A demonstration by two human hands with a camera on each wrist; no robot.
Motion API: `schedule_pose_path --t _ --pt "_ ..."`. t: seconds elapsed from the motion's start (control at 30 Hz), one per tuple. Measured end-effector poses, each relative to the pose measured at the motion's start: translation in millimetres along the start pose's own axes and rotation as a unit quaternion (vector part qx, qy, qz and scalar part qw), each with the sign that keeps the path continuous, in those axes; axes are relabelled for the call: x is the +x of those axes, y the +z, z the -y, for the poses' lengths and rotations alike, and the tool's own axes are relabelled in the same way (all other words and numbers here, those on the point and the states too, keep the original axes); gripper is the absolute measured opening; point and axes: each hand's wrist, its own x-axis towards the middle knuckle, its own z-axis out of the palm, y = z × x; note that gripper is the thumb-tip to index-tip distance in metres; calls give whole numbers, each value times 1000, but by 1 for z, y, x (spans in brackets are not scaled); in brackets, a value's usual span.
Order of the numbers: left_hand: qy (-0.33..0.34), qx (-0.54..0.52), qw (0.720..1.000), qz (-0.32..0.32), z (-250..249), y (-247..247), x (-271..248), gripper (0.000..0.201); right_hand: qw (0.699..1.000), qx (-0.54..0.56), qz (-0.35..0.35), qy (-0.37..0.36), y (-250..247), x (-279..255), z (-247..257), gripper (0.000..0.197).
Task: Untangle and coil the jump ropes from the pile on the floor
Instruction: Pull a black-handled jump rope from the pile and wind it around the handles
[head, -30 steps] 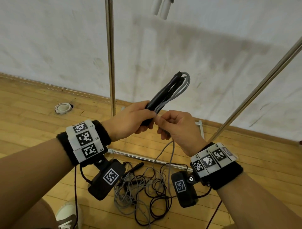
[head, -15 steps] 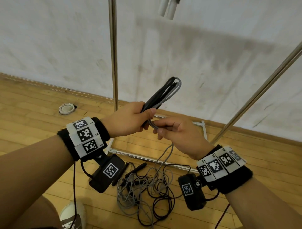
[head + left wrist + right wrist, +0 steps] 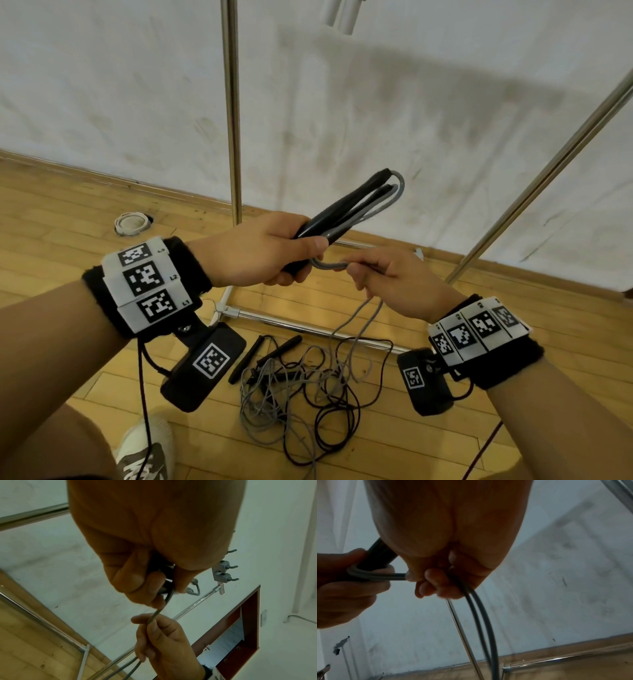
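Observation:
My left hand (image 3: 274, 250) grips the two black handles (image 3: 346, 205) of a jump rope together with folded loops of its grey cord (image 3: 387, 200), which stick up to the right. My right hand (image 3: 383, 274) pinches the same grey cord (image 3: 329, 265) just below the left hand, and two strands (image 3: 481, 615) run down from its fist. In the left wrist view the cord (image 3: 159, 609) passes from my left hand (image 3: 150, 580) to my right hand (image 3: 159, 635). On the wooden floor lies a tangled pile of grey and black ropes (image 3: 308, 394) with black handles (image 3: 263, 353).
A metal rack stands in front of me: an upright pole (image 3: 233, 113), a slanted pole (image 3: 548, 178) at the right and a base bar (image 3: 308, 325) on the floor. A white ring (image 3: 132, 222) lies by the wall. My shoe (image 3: 147, 448) is at the bottom left.
My right hand has slid to the right and down along the grey cord, away from my left hand, and a short loop of cord shows between them. The bundle stays in my left hand.

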Motion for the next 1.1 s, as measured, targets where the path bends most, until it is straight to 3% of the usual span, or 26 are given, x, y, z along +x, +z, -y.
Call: schedule_pose_path --t 0.07,0.13,0.2,0.3,0.43,0.57,0.8,0.87,0.97,1.1 --pt "5 -6 999 40 -2 2 -5 18 999 21 -22 16 -5 -1 1 6" --pt "11 12 998 68 -2 7 -9 17 999 0 -35 19 -7 -4 2 14" --pt "12 71 995 76 -2 9 -12 24 999 22 -23 20 -6 -5 0 6" --pt "7 191 978 85 -1 10 -15 23 982 161 42 91 -11 -2 -3 13" --pt "-14 326 936 133 4 23 -15 25 991 -54 109 51 -10 8 -3 33" --pt "-40 425 890 158 18 36 -10 27 985 -96 137 34 0 13 -3 35" --pt "-99 497 850 144 39 53 8 29 972 -212 94 33 23 22 15 41" --pt "-113 489 854 138 42 57 12 26 963 -256 79 23 31 23 21 42" --pt "-125 440 883 102 48 54 16 25 962 -268 47 10 36 23 31 45" --pt "-106 409 907 8 52 37 20 32 988 -146 15 40 27 20 40 51"
